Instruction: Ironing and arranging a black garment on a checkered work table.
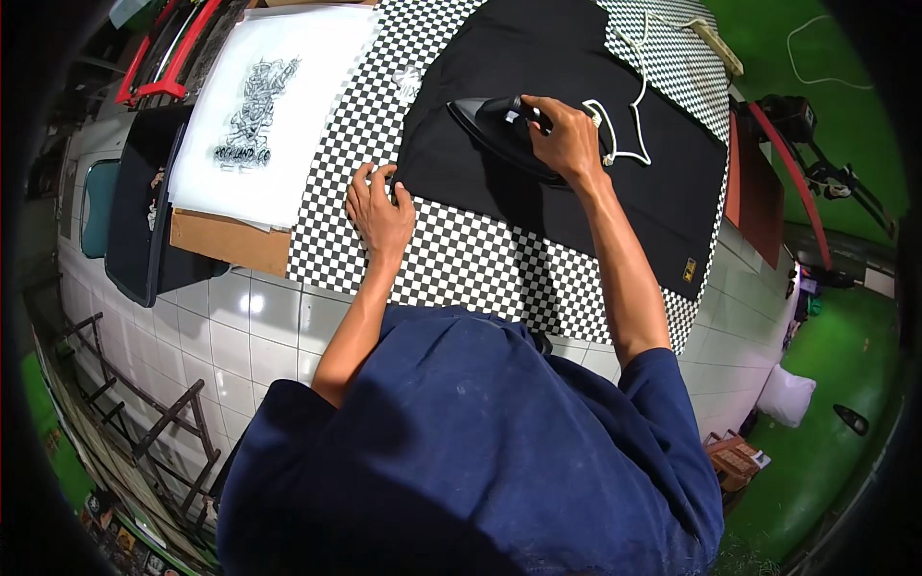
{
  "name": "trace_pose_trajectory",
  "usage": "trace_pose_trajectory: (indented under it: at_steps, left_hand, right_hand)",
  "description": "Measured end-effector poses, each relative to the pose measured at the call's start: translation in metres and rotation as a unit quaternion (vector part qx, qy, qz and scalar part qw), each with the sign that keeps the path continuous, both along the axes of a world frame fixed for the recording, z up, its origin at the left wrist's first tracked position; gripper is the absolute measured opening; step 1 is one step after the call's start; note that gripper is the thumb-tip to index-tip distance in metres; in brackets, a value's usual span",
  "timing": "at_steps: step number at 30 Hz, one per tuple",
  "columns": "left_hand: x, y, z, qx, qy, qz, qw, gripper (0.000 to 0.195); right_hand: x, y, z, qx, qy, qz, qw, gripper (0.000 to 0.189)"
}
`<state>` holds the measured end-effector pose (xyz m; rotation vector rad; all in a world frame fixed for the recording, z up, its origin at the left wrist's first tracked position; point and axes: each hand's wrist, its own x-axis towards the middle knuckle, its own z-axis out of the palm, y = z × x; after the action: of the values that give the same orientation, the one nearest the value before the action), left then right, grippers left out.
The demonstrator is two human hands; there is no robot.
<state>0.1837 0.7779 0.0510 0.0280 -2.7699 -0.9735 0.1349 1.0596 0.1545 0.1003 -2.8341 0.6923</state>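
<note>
A black clothes iron (497, 129) rests on a black garment (619, 209), its tip pointing left, and my right hand (569, 137) is wrapped around its handle. The garment lies spread over a black-and-white checkered cloth (461, 266) and bears a small yellow label (689, 269) at its near right corner. On the checkered cloth, at the garment's left corner, my left hand (382, 209) lies with fingers bent and apart; whether a fingertip touches the fabric is unclear. The iron's white cord (637, 122) loops across the garment behind my right hand.
White sheets (288, 93), the top one printed with a dark drawing, lie on a brown board (230, 237) at the left. A dark chair (144, 209) and red metal frame (162, 86) stand further left. A wooden piece (720, 47) sits at the table's far right.
</note>
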Motion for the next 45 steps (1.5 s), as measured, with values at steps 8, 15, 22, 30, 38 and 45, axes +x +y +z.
trace_pose_trajectory:
  at_steps: [8, 15, 22, 30, 38, 45]
  left_hand:
    - [-0.015, 0.038, 0.034, -0.025, 0.048, -0.096, 0.994, 0.038]
    - [-0.040, 0.090, 0.000, -0.062, 0.003, -0.262, 0.963, 0.062]
    - [-0.042, 0.092, -0.004, -0.103, -0.020, -0.224, 0.969, 0.071]
    - [-0.043, 0.093, -0.003, -0.108, -0.025, -0.223, 0.968, 0.071]
    - [-0.042, 0.092, -0.005, -0.113, -0.024, -0.221, 0.968, 0.071]
    - [-0.042, 0.093, -0.004, -0.113, -0.002, -0.221, 0.969, 0.071]
  right_hand:
    - [-0.023, 0.032, -0.007, 0.005, 0.038, -0.019, 0.999, 0.036]
    - [-0.043, 0.036, -0.012, 0.020, 0.039, -0.031, 0.999, 0.039]
    - [-0.058, 0.059, -0.014, 0.017, 0.050, -0.018, 0.998, 0.037]
    - [-0.074, 0.092, -0.013, 0.041, 0.067, -0.072, 0.994, 0.040]
    - [-0.046, 0.114, -0.001, 0.016, 0.048, -0.092, 0.995, 0.042]
    - [-0.018, 0.126, 0.000, 0.033, -0.001, -0.072, 0.997, 0.042]
